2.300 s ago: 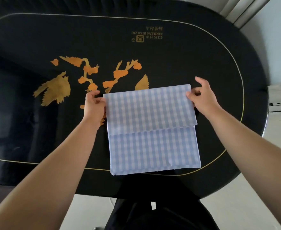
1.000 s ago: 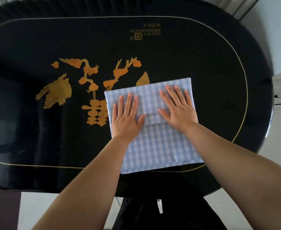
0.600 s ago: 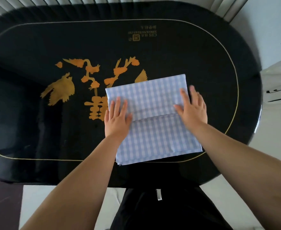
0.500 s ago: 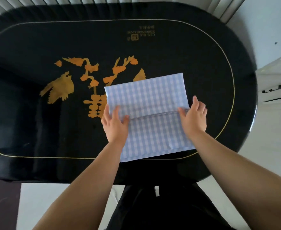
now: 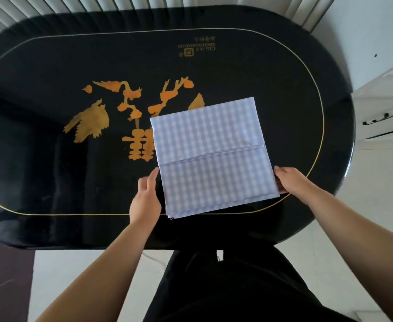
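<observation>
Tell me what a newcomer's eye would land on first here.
The pale blue checked cloth, folded flat, stands out on the glossy black table, right of centre. The left hand and right hand flank its near half. Left of it glows a gold and orange bird-and-blossom design.

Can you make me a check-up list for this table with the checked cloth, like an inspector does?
Surface: black oval table, glossy, with a thin gold border line and an orange-and-gold bird-and-blossom picture.
Job's things: blue-and-white checked cloth, folded and lying flat, with one folded edge running across its middle.
Clutter: nothing seen.
Hands: left hand is beside the cloth's left edge, thumb close to it; right hand is at the right edge, grip unclear.
Cables: nothing seen.
Surroundings: white blinds behind the table, white unit to the right, pale floor below.
</observation>
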The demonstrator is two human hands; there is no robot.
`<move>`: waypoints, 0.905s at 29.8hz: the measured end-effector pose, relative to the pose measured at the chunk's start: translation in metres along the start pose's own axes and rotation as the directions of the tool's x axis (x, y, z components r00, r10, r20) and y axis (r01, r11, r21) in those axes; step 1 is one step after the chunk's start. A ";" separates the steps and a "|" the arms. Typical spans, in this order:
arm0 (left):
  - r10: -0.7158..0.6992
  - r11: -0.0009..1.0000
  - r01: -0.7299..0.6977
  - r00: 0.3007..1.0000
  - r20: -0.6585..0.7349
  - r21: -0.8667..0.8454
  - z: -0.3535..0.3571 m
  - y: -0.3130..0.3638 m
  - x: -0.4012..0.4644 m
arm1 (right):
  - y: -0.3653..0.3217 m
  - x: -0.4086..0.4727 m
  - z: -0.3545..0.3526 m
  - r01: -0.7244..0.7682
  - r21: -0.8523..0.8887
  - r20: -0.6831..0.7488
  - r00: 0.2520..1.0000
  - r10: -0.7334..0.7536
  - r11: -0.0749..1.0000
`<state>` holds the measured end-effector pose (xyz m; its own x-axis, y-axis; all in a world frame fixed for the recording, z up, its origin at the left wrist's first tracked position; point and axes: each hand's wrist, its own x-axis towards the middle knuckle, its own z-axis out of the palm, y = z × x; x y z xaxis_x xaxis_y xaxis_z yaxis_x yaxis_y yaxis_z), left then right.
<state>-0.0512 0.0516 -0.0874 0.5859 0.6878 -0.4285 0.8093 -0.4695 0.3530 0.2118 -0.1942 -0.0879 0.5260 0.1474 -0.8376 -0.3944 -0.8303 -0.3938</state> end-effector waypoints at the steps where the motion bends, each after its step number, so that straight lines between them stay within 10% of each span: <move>1: 0.114 0.981 -0.111 0.993 -0.010 0.156 0.001 -0.009 0.003 | 0.000 0.002 -0.003 -0.013 0.036 0.036 0.999 0.012 0.999; 7: 0.620 0.556 -0.644 0.743 0.254 0.526 -0.003 -0.044 0.038 | 0.000 0.001 -0.001 -0.108 0.437 0.280 0.960 -0.020 0.893; 10: 0.642 0.438 -0.719 0.671 0.372 0.540 -0.009 -0.046 0.055 | -0.004 -0.008 0.016 0.136 -0.025 0.053 0.989 -0.135 0.990; 13: 0.625 0.425 -0.731 0.663 0.412 0.533 -0.008 -0.041 0.059 | 0.004 -0.015 0.026 0.244 -0.528 -0.137 0.921 -0.364 0.814; 16: 0.633 0.420 -0.734 0.658 0.408 0.534 -0.004 -0.033 0.054 | 0.020 -0.005 0.020 0.287 -0.639 -0.198 0.835 -0.513 0.714; 22: 0.660 0.381 -0.753 0.628 0.412 0.536 0.002 -0.030 0.053 | 0.009 0.025 -0.017 0.474 -0.868 0.391 0.461 -0.797 -0.151; 27: 0.652 0.371 -0.775 0.610 0.450 0.512 -0.004 -0.023 0.052 | -0.013 0.037 -0.033 0.529 -0.730 0.648 0.335 -0.684 -0.433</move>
<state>-0.0398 0.1007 -0.1143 0.9038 -0.1359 -0.4059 -0.1324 -0.9905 0.0369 0.2611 -0.1960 -0.1013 -0.0424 0.9654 -0.2573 0.9990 0.0449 0.0040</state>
